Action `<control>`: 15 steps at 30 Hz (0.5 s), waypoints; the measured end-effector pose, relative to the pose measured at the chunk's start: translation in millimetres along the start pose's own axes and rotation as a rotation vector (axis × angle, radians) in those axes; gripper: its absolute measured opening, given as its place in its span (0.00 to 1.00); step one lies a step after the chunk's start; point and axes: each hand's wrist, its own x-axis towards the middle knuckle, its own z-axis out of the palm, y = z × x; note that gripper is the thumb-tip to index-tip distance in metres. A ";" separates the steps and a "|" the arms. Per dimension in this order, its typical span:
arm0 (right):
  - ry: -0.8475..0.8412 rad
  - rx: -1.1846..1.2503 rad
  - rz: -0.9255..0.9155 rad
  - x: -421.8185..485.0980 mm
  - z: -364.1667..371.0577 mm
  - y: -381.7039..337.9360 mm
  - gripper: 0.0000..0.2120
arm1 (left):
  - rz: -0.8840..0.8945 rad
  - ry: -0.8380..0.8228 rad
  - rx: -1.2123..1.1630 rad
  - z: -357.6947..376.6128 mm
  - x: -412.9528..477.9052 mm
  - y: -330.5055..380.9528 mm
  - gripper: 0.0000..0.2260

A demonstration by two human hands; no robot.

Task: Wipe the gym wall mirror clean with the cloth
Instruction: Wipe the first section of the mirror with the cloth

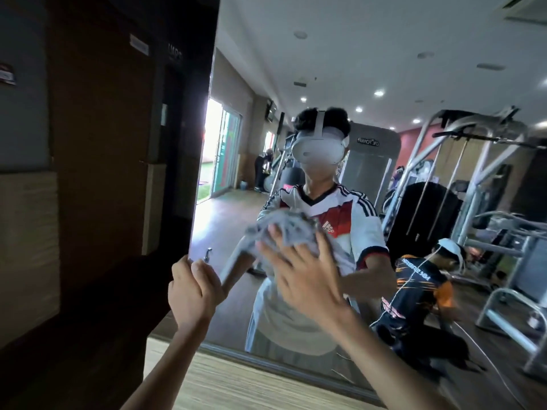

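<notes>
1. The right hand (299,270) lies flat with its fingers spread, pressing the cloth (284,229) against the mirror (325,69) at chest height.
2. The cloth is grey and crumpled. It looks soft and light and is likely to bunch, so a broad palm over its middle suits best.
3. The left hand (192,288) is curled low at the mirror's left edge; I cannot tell whether it holds anything.
4. The glass is probably slick and breakable, so it wants even pressure.
5. A dark wall panel (103,143) stands to the left and a wooden floor (236,380) lies below. The gym machines (444,173) are only reflections. Only the left hand sits near the wiping path.
</notes>
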 end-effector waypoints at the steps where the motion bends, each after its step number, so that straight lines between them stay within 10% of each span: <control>1: 0.076 0.015 0.062 18.6 -8.1 5.9 0.27 | -0.015 -0.003 0.010 0.5 -1.2 0.8 0.25; 7: 0.224 -0.034 0.092 101.9 -17.0 -33.4 0.28 | -0.013 -0.073 0.056 -3.0 -3.7 0.0 0.28; 15: 0.046 -0.088 -0.212 -6.3 15.3 -6.9 0.30 | 0.078 -0.092 0.062 0.5 -17.7 1.6 0.34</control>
